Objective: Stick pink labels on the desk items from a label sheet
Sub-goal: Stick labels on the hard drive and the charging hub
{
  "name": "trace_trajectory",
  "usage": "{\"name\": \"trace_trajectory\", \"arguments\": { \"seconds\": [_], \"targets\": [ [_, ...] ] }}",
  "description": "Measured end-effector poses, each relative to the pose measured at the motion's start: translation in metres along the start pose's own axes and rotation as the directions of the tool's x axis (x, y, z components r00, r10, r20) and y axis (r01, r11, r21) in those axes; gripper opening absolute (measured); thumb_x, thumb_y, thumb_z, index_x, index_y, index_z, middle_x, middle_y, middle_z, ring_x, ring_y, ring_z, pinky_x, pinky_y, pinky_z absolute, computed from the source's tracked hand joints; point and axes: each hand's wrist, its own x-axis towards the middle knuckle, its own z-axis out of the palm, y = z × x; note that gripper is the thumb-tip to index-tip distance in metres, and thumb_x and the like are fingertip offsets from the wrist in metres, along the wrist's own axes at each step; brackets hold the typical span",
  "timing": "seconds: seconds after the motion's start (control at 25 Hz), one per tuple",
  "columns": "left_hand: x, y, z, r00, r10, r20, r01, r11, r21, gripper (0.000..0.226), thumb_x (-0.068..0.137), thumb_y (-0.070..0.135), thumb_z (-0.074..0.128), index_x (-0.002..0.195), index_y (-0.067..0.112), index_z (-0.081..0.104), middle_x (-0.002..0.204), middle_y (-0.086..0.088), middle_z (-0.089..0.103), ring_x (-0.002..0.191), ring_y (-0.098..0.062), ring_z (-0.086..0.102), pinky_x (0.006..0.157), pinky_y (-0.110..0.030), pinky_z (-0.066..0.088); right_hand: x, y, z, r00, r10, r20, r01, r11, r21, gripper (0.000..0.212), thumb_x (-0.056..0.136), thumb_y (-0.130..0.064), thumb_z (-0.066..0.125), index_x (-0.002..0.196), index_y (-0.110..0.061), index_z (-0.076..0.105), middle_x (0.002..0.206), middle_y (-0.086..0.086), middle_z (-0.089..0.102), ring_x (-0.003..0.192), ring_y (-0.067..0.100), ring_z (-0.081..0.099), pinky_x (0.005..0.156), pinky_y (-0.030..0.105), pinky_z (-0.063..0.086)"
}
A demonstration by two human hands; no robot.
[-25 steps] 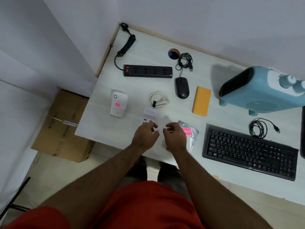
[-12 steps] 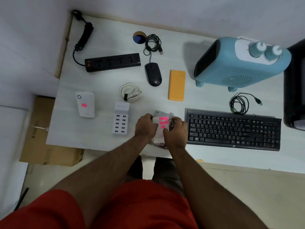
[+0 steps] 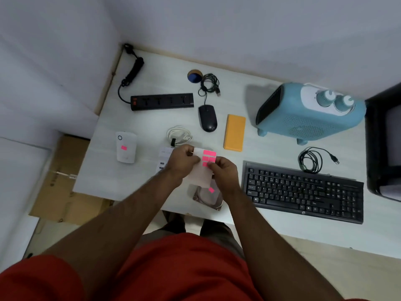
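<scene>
Both hands hold a white label sheet (image 3: pixel 202 170) with several pink labels (image 3: pixel 209 153) at its top, lifted above the desk's front middle. My left hand (image 3: pixel 184 162) grips the sheet's left edge. My right hand (image 3: pixel 224 171) pinches at the pink labels on the right side. Below the sheet lies a hard drive in a clear bag (image 3: pixel 208 197) with a pink label (image 3: pixel 211 190) on it. The white adapter (image 3: pixel 126 147) at the left also bears a pink label. A white USB charging hub (image 3: pixel 163 160) is mostly hidden behind my left hand.
On the white desk (image 3: pixel 104 177) lie a black power strip (image 3: pixel 161 101), coiled white cable (image 3: pixel 179 135), black mouse (image 3: pixel 207 117), orange power bank (image 3: pixel 234 132), blue heater (image 3: pixel 308 114), black keyboard (image 3: pixel 303 192) and black cable (image 3: pixel 311 159). A cardboard box (image 3: pixel 63 192) sits left on the floor.
The hands moved from the charging hub to the label sheet, picked it up off the hard drive and raised it. The right fingers now work at the pink labels.
</scene>
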Motion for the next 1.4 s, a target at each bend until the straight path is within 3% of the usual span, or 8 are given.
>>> {"name": "trace_trajectory", "arguments": {
  "seconds": [0.12,0.28,0.44,0.52,0.68,0.92,1.16,1.4],
  "targets": [
    [-0.008,0.022,-0.026,0.994,0.106,-0.026,-0.107,0.994,-0.024,0.028,0.085,0.0,0.066,0.111,0.01,0.063,0.102,-0.01,0.068,0.089,-0.021,0.064,0.074,-0.027,0.053,-0.011,-0.029,0.011,0.991,0.035,0.127,-0.059,0.981,0.184,0.013,0.089,-0.011,0.071,0.09,0.001,0.073,0.077,0.014,0.067,0.073,0.025,0.061,0.075,0.044,0.056],
    [-0.02,0.033,-0.05,0.933,0.337,-0.13,-0.306,0.928,0.212,0.036,0.082,0.011,0.073,0.115,0.017,0.06,0.109,-0.002,0.063,0.096,-0.018,0.062,0.082,-0.028,0.052,-0.023,-0.053,0.024,0.978,0.055,0.202,-0.107,0.959,0.26,0.013,0.091,-0.012,0.07,0.079,-0.009,0.073,0.064,0.007,0.054,0.061,0.017,0.054,0.065,0.028,0.059],
    [-0.035,0.032,-0.063,0.704,0.709,-0.04,-0.549,0.58,0.602,0.016,0.082,0.018,0.072,0.098,0.015,0.073,0.099,-0.006,0.065,0.091,-0.023,0.06,0.079,-0.036,0.052,-0.03,-0.063,0.034,0.983,0.055,0.178,-0.114,0.934,0.337,0.019,0.094,-0.012,0.065,0.075,-0.01,0.067,0.066,0.006,0.056,0.06,0.016,0.059,0.067,0.029,0.059],
    [-0.039,0.032,-0.064,0.691,0.723,0.022,-0.565,0.521,0.64,0.014,0.085,0.023,0.07,0.095,0.016,0.076,0.097,-0.006,0.07,0.094,-0.025,0.062,0.081,-0.036,0.051,-0.033,-0.066,0.037,0.98,0.059,0.189,-0.128,0.916,0.38,0.019,0.095,-0.011,0.063,0.077,-0.01,0.066,0.066,0.005,0.057,0.059,0.015,0.062,0.069,0.029,0.06],
    [-0.04,0.029,-0.06,0.726,0.688,0.011,-0.562,0.583,0.587,0.021,0.084,0.026,0.07,0.1,0.015,0.076,0.1,-0.003,0.073,0.095,-0.019,0.064,0.083,-0.032,0.052,-0.03,-0.068,0.039,0.97,0.068,0.232,-0.161,0.899,0.407,0.011,0.094,-0.01,0.063,0.087,-0.008,0.071,0.079,0.013,0.064,0.069,0.019,0.067,0.074,0.032,0.061],
    [-0.037,0.029,-0.051,0.771,0.637,-0.022,-0.512,0.639,0.575,0.018,0.09,0.024,0.064,0.098,0.013,0.077,0.091,-0.004,0.076,0.077,-0.017,0.066,0.073,-0.033,0.057,-0.024,-0.064,0.035,0.967,0.049,0.251,-0.131,0.937,0.324,0.023,0.094,-0.008,0.063,0.074,-0.012,0.076,0.075,0.013,0.057,0.071,0.021,0.059,0.079,0.033,0.061],
    [-0.031,0.025,-0.033,0.757,0.65,0.076,-0.543,0.559,0.627,0.032,0.088,0.034,0.052,0.088,0.014,0.077,0.076,-0.002,0.072,0.067,-0.017,0.061,0.064,-0.038,0.054,-0.019,-0.056,0.018,0.965,0.057,0.256,-0.144,0.931,0.334,0.013,0.095,-0.009,0.063,0.092,-0.003,0.074,0.08,0.009,0.073,0.073,0.017,0.07,0.079,0.033,0.059],
    [-0.019,0.026,-0.011,0.729,0.663,0.169,-0.565,0.444,0.695,0.025,0.09,0.024,0.056,0.088,0.01,0.077,0.078,-0.005,0.074,0.069,-0.019,0.063,0.064,-0.029,0.048,-0.008,-0.042,0.002,0.971,0.117,0.21,-0.187,0.916,0.354,0.012,0.095,-0.014,0.065,0.091,-0.006,0.074,0.096,0.021,0.068,0.089,0.027,0.067,0.074,0.032,0.059]
  ]
}}
